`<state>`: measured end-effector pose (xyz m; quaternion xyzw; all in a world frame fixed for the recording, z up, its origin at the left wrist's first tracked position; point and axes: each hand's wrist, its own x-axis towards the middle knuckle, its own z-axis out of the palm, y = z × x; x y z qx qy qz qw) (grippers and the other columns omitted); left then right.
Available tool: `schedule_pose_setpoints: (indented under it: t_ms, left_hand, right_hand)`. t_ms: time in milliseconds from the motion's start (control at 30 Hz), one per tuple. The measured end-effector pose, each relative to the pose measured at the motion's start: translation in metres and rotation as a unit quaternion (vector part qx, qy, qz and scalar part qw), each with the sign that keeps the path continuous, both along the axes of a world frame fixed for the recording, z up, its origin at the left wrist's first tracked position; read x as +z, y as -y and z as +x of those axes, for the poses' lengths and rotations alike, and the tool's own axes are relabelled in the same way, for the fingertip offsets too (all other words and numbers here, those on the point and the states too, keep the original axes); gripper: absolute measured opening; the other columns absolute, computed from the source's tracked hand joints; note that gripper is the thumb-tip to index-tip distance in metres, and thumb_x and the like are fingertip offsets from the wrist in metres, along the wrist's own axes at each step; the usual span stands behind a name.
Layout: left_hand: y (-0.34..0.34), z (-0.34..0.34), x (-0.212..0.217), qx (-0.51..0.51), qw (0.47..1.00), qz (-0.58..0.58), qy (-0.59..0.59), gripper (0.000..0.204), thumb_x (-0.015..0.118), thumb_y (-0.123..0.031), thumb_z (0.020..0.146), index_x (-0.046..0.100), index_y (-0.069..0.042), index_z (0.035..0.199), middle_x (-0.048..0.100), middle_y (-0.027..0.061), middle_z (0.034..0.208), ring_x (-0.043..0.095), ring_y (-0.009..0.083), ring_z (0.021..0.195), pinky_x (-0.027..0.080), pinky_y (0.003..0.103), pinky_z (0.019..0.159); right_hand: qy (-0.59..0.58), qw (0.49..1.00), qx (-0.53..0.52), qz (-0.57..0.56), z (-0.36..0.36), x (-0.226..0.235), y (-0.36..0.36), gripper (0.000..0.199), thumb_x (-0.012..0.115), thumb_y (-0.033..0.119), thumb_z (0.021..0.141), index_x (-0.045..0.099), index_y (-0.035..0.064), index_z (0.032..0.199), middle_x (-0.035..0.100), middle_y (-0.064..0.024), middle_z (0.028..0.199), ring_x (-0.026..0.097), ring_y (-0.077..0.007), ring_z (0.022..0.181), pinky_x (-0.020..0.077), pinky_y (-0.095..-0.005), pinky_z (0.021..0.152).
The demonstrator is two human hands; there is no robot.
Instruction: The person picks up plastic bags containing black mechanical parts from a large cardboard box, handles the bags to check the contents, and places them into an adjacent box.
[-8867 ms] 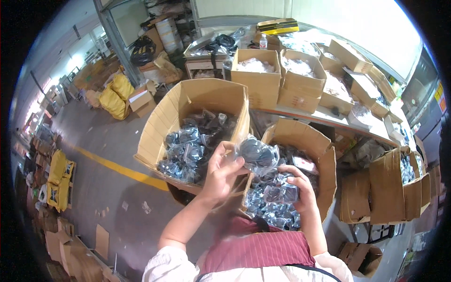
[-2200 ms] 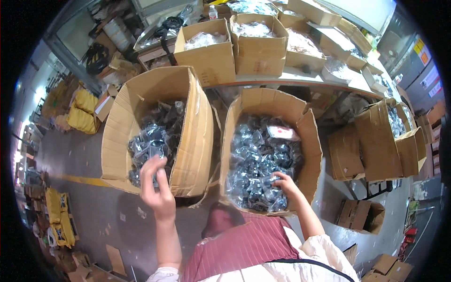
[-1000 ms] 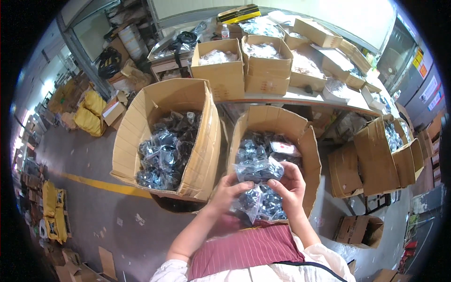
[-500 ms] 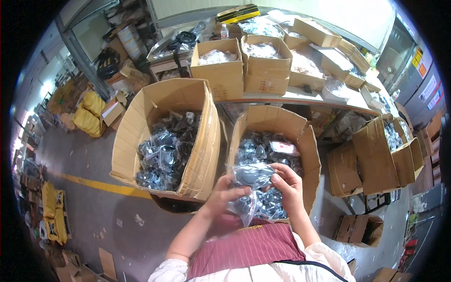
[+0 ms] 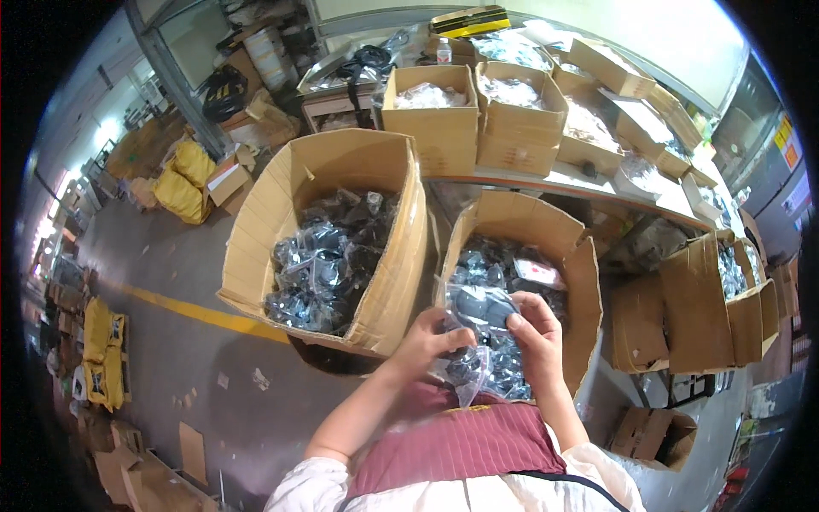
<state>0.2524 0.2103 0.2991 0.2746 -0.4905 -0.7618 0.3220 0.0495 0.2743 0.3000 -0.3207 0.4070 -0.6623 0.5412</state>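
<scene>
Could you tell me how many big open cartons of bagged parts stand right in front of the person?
2: the left carton beside the left hand, and the right carton behind both hands.

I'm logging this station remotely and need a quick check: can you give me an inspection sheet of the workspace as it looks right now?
Surface: grey concrete floor with a yellow line; a table behind the boxes.
Job's things: a clear plastic bag with a dark part inside, held over the right cardboard box; the left cardboard box is also filled with bagged dark parts.
Clutter: scraps of paper on the floor, flattened cartons at the lower left.
Hands: left hand and right hand both grip the bag.
Cables: dark coiled cables on a far bench.
Surroundings: smaller open boxes on the table, yellow sacks at the left.
</scene>
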Motion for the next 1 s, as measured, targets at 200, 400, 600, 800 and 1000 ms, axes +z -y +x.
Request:
schedule_pose_setpoints:
  t_ms: [200,400,600,800,1000]
  left_hand:
    - [0.005,0.002,0.028,0.18,0.97,0.138,-0.087,0.062,0.06,-0.056,0.092,0.057,-0.005,0.128,0.065,0.0037,0.101,0.064,0.0128,0.086,0.053,0.025,0.072]
    - [0.05,0.038,0.036,0.211,0.873,0.074,-0.433,0.047,0.049,-0.047,0.103,0.06,-0.004,0.116,0.061,0.0076,0.08,0.058,0.0166,0.07,0.042,0.028,0.052]
    - [0.022,0.005,0.036,0.285,0.955,-0.056,-0.062,0.044,0.061,-0.041,0.1,0.053,-0.004,0.122,0.061,0.0044,0.101,0.059,0.0089,0.088,0.048,0.023,0.082]
    - [0.015,-0.01,0.03,0.242,0.967,0.037,-0.076,0.043,0.053,-0.041,0.104,0.053,-0.002,0.124,0.062,0.0053,0.103,0.062,0.0111,0.096,0.05,0.026,0.088]
    - [0.01,-0.007,0.034,0.134,0.985,0.031,-0.106,0.044,0.058,-0.022,0.1,0.044,-0.001,0.136,0.059,0.0115,0.123,0.059,0.0188,0.112,0.047,0.034,0.098]
  right_hand:
    - [0.062,0.981,0.119,-0.141,0.01,0.024,0.013,0.072,0.067,0.0,0.079,0.042,-0.0014,0.147,0.056,-0.018,0.139,0.061,-0.0294,0.119,0.0472,-0.0438,0.103]
    - [-0.012,0.999,0.039,-0.029,0.015,0.01,0.023,0.054,0.062,0.009,0.094,0.041,0.0029,0.143,0.053,-0.0156,0.136,0.061,-0.0226,0.111,0.0523,-0.0375,0.094]
    - [-0.056,0.975,0.176,-0.122,0.025,0.016,0.02,0.078,0.072,0.02,0.091,0.025,0.0057,0.152,0.037,-0.0141,0.149,0.051,-0.0243,0.124,0.0519,-0.0425,0.099]
    - [-0.091,0.987,0.129,-0.035,0.016,0.023,0.018,0.074,0.073,0.007,0.088,0.032,0.0044,0.149,0.045,-0.0144,0.141,0.053,-0.0209,0.122,0.0527,-0.0368,0.095]
    - [-0.063,0.994,0.083,-0.045,0.005,0.014,0.012,0.059,0.069,0.007,0.092,0.041,0.0035,0.143,0.053,-0.0094,0.132,0.056,-0.0176,0.115,0.052,-0.0331,0.093]
